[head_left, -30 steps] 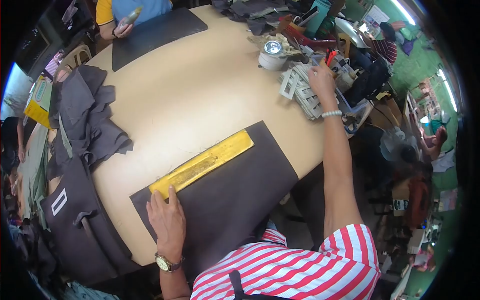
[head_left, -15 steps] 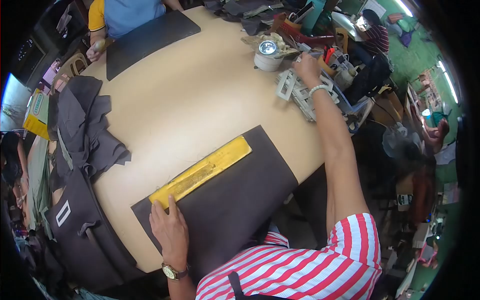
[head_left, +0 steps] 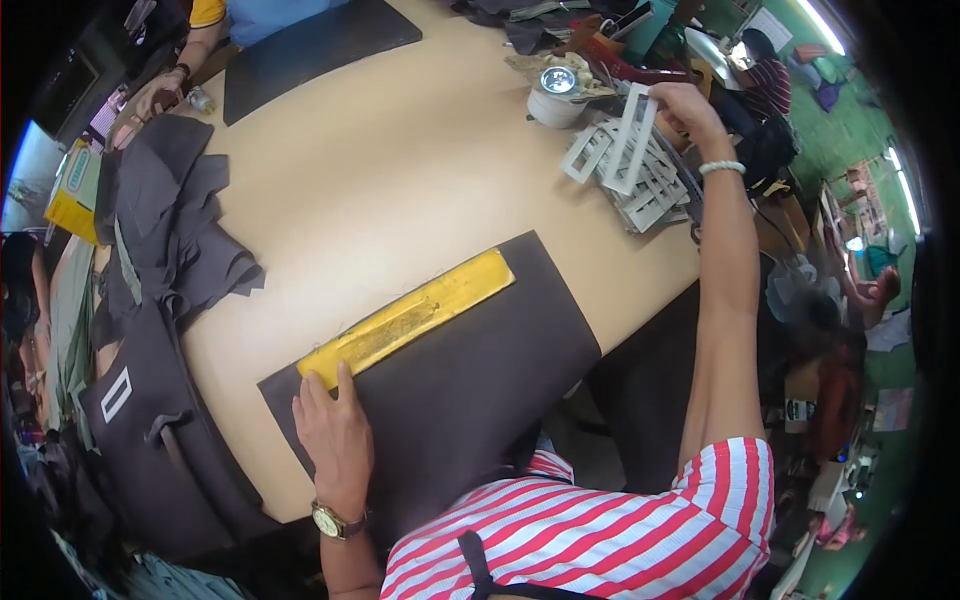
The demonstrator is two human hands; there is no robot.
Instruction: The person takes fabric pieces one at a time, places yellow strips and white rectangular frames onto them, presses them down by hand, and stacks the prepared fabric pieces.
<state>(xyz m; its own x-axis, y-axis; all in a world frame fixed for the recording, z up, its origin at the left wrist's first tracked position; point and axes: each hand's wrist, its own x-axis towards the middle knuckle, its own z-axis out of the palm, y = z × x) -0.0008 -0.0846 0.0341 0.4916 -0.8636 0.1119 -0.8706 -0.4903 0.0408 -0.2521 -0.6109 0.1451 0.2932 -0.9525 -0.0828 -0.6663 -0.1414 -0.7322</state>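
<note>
A yellow bar (head_left: 410,315) lies slantwise along the upper edge of a dark fabric panel (head_left: 480,370). My left hand (head_left: 335,430) rests flat on the panel, its fingertips on the bar's lower left end and its fingers apart. At the upper right, my right hand (head_left: 690,112) pinches the top end of a white rectangular frame (head_left: 632,140), which stands tilted over a heap of similar white frames (head_left: 655,195). A white round container (head_left: 557,100) with a shiny top sits just left of the heap.
Crumpled dark cloth (head_left: 170,230) and a dark piece with a white rectangle (head_left: 150,430) cover the left side. A black board (head_left: 320,55) lies at the far edge, beside a co-worker's hand. Behind the heap are a red tray and tools.
My right hand has risen from the heap and moved right, now with a white frame in its fingers. My left hand stays on the bar. The co-worker's hand has moved left.
</note>
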